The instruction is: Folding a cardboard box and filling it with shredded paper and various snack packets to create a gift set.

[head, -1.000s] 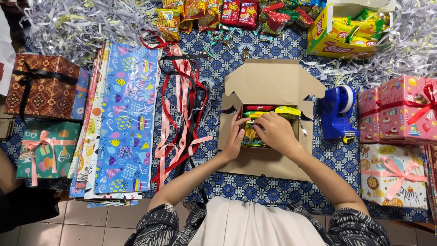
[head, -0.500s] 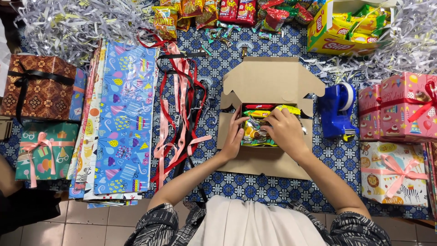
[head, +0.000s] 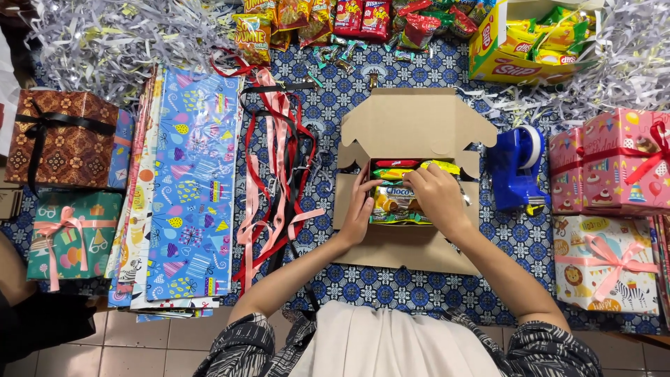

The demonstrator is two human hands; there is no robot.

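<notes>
Hands met inside an open brown cardboard box (head: 412,126) at the centre of a blue patterned cloth (head: 391,286). The left hand (head: 359,209) lay flat against the box's inner wall at nine o'clock, fingers spread, gripping nothing. The right hand (head: 440,199) pressed palm-down on the snack packets (head: 394,202) packed in the box, fingers curled over them rather than pinching. Those foil packets looked light, crinkly and slippery, their contents likely crushable, so they were best taken by a sealed edge. Ribbons (head: 276,181) and sheets of wrapping paper (head: 188,195) lay at nine o'clock, a blue tape dispenser (head: 515,167) at three, more snacks (head: 335,17) at twelve. Compared with a second earlier, the right hand had shifted right and the orange packet was uncovered.
</notes>
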